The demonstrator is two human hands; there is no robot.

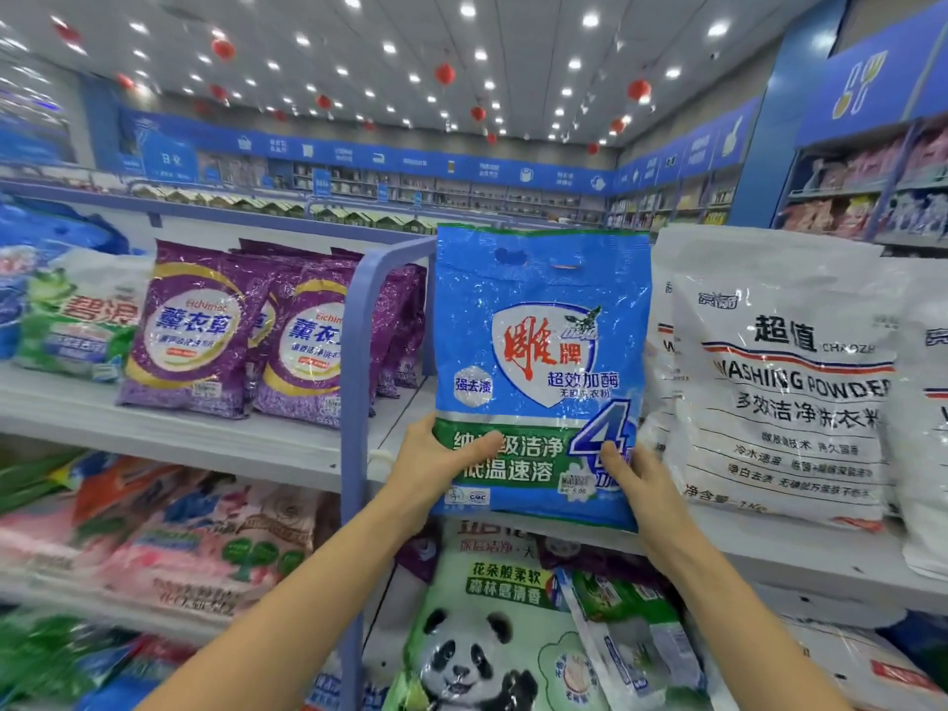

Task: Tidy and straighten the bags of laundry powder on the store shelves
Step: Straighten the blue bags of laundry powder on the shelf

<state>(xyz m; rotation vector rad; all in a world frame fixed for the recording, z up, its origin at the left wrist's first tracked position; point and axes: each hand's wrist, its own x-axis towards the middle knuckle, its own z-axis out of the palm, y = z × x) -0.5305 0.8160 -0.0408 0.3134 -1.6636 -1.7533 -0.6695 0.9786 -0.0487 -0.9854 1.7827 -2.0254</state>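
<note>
The store shelves (205, 433) run across the whole view in tiers. A blue upright frame (354, 402) splits the top tier into a left bay and a right bay.

In the right bay big white washing powder bags (785, 392) stand upright, leaning slightly back and packed side by side. Just to their left, at the front edge of this bay and beside the blue frame, is the blue laundry powder bag (538, 325). It is held upright with its printed face forward, and its right edge touches or overlaps the nearest white bag. Its bottom edge sits level with the shelf lip; whether it rests on the shelf cannot be told.

In the left bay purple lavender bags (190, 331) stand in two leaning rows. A green and white bag (77, 325) lies tilted further left. On the tier below, a green panda bag (477, 644) lies under the blue one, with pink bags (195, 546) slumped to its left.

The left hand (436, 469) grips the blue bag's lower left corner and the right hand (651, 484) grips its lower right corner. Each thumb presses flat on the front of the bag. The other fingers are curled round behind the bag and hidden.
</note>
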